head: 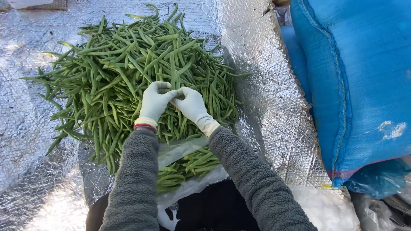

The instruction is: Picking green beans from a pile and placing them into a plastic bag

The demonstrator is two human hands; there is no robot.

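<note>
— Where were the hands at that moment?

— Both met over the middle of the heap of green beans [128,72], which lay on a silver foil sheet [265,85]. The left hand [155,102] and the right hand [191,105], each in a pale glove, had their fingertips touching one another, pinched round what looked like one or a few beans. I could not tell how many, since the fingers covered them.

— So the fingers were closed?

— Curled and pinching, yes, not slack. The grasp sat right at the point where the two hands met.

— Which way did the beans run from there?

— Under the hands most pods lay with their long axis running away from the person, towards the far edge of the sheet, with some fanned out to the left. The bulk of the heap spread beyond and to the left of the fingers, so the left hand was the nearer one to most of it. Both hands were equally close to the pinched beans.

— Any containers?

— A clear plastic bag [188,186] lay at the near edge of the sheet, between the grey fleece sleeves [132,179], with a smaller batch of beans [188,164] inside it. Its mouth faced the heap. To the right of the sheet stood a big blue woven sack [364,85]; what it held was hidden.
</note>
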